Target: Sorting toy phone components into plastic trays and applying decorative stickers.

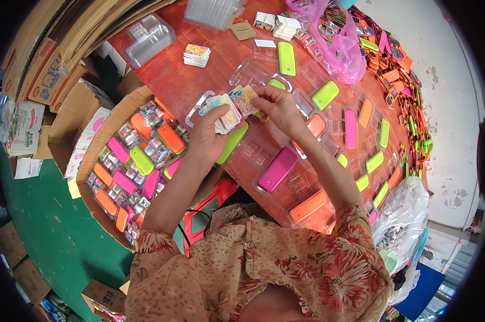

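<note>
Red worktable (167, 80), left edge: left hand (210, 137) grips a printed card stack (221, 114); right hand (280, 110) pinches a card fan (243, 100) by its right side, just right of that stack; long axis unclear.

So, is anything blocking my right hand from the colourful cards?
Nothing visible is: your right hand has its fingers at the right edge of the colourful cards, beside the paler stack in your left hand. The clear plastic tray lies beyond them.
</note>
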{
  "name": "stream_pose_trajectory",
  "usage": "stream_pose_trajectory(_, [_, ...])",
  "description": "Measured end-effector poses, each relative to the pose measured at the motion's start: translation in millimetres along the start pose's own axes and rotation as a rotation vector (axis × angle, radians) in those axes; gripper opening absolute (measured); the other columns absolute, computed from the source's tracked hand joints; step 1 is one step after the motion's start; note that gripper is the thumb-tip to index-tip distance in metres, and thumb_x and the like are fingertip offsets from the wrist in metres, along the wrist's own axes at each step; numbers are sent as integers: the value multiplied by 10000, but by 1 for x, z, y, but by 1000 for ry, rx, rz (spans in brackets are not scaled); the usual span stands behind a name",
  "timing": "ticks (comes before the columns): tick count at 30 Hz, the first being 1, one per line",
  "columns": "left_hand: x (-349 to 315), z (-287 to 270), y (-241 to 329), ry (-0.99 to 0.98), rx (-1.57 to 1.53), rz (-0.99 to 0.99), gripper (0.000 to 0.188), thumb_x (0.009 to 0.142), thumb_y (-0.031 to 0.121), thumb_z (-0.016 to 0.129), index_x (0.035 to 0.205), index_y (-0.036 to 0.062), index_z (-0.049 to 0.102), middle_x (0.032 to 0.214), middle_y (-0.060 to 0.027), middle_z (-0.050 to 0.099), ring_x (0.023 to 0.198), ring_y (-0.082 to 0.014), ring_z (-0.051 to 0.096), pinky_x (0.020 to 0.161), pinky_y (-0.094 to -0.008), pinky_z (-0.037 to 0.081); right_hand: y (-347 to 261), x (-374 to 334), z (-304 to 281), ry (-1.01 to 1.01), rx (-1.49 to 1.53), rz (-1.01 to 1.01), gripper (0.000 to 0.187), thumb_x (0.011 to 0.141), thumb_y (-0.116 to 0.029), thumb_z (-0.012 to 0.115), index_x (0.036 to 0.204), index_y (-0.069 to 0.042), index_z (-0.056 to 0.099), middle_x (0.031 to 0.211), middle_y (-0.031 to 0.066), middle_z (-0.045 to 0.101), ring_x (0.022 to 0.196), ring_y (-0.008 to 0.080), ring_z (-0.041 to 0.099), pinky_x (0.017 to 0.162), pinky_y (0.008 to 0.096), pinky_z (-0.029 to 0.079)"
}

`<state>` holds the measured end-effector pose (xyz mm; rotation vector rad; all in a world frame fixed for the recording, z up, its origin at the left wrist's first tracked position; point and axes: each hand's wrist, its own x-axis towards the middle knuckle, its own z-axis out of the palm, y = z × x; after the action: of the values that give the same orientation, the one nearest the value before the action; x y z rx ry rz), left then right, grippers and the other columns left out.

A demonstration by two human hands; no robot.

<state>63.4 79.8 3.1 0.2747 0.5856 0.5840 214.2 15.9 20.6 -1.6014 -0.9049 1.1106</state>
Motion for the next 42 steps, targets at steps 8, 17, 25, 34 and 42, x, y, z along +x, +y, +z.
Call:
stream_pose_trajectory(8, [-1, 0, 7, 33, 121, 30, 315, 709, 47, 557, 1012, 22, 477, 927, -110, 559, 799, -236, 568, 628, -367, 468, -7, 2, -7, 74, 126, -48, 102, 782, -86, 531, 840, -28, 592, 669, -2, 567, 549, 41, 492, 473, 191, 424])
stream_pose_trajectory(17, [3, -13, 13, 99, 45, 29, 284, 732, 64, 553, 1004, 21, 485, 929, -107, 560, 817, -238, 567, 659, -377, 469, 15, 54, -16, 425, -1134, -667, 48, 684, -79, 548, 728, -59, 551, 775, 70, 546, 716, 261, 551, 559, 355, 452])
stream_pose_trajectory(25, [6, -6, 10, 74, 52, -27, 281, 737, 87, 560, 997, 12, 486, 927, -105, 564, 828, -234, 566, 692, -378, 467, 16, 48, -28, 340, -1243, -558, 103, 703, -121, 525, 770, -60, 573, 772, 83, 546, 730, 242, 541, 595, 346, 454])
stream_pose_trajectory(34, [7, -4, 6, -96, 57, -62, 342, 736, 80, 557, 1060, 37, 457, 966, -107, 551, 845, -238, 557, 695, -339, 464, -4, 14, 6, -28, -112, -99, 101, 708, -75, 602, 776, -16, 556, 641, 12, 549, 586, 63, 498, 524, 208, 410])
stream_pose_trajectory(42, [-1, -2, 10, 50, 123, 39, 374, 708, 35, 552, 1063, 57, 436, 915, -97, 561, 750, -223, 580, 571, -321, 478, -2, 7, 14, -17, -75, -7, 28, 741, -46, 566, 750, -46, 539, 650, -36, 520, 580, 24, 463, 514, 171, 368])
